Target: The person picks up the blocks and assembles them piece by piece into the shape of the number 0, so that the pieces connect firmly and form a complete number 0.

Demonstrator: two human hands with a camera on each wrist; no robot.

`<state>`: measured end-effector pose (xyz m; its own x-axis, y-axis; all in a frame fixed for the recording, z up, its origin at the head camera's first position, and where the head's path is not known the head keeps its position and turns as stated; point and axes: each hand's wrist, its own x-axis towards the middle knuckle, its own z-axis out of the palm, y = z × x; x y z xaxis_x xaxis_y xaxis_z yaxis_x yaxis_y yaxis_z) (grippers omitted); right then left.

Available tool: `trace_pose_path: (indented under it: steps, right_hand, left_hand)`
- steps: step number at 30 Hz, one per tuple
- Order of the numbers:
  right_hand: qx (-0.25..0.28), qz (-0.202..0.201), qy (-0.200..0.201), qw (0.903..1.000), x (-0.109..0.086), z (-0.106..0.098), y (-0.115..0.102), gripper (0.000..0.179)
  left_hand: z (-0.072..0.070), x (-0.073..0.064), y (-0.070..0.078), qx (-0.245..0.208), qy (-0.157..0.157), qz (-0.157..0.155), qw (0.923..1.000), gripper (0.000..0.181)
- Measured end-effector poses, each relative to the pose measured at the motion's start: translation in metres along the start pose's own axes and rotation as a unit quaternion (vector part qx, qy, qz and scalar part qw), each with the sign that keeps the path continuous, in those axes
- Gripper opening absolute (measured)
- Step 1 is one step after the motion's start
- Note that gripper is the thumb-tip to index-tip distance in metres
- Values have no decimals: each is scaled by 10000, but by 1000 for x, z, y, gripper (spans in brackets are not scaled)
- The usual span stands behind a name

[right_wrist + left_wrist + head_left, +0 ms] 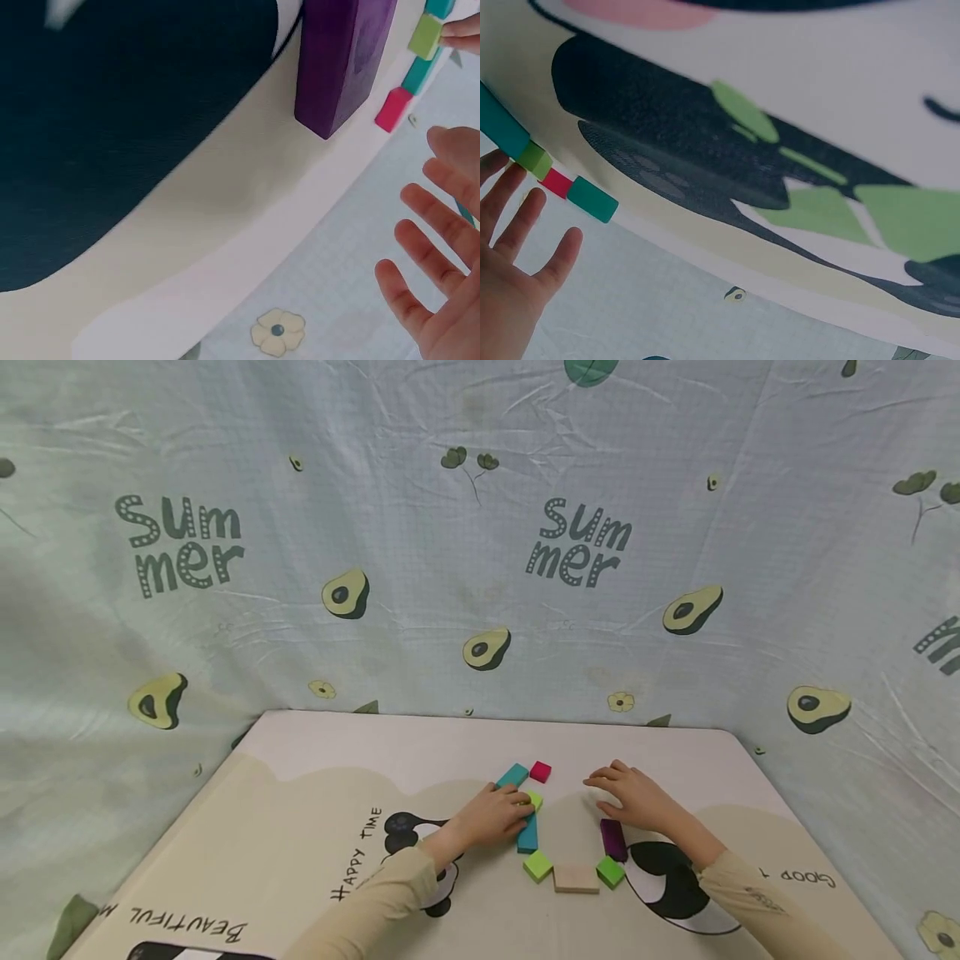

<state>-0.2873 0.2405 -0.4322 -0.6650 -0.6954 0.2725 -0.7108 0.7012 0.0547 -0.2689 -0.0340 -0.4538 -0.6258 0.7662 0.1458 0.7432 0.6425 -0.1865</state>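
Observation:
My left hand [491,817] reaches over the left side of a block arrangement, its fingertips touching a lime-green cube [426,36]. The fingers look spread in the left wrist view. That cube stands between a teal block [528,835] on the near side and another teal block [513,776] on the far side. A red cube [540,772] lies beside the far teal block. My right hand [637,797] hovers with spread fingers just beyond a purple block [612,840], holding nothing.
At the front, a plain wooden block [576,879] lies between a lime cube [537,866] and a green cube [610,872]. The pale table mat [285,827] carries printed panda drawings and lettering. A hanging avocado-print cloth [420,543] rises behind the table.

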Motion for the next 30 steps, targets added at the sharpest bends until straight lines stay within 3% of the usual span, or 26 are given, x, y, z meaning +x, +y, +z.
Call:
trace_pose_path:
  steps: [7,16,30]
  right_hand:
    - [-61,-190,127,9997,28,10,6,34]
    - [41,-353,-98,9993,55,22,7,34]
    - [-41,-336,-389,9987,80,34,-6,38]
  left_hand:
    - [-1,1,-1,75,-62,13,10000,30]
    - [-1,1,-2,142,-156,39,9998,31]
    - [3,-1,-4,177,26,1,9998,33]
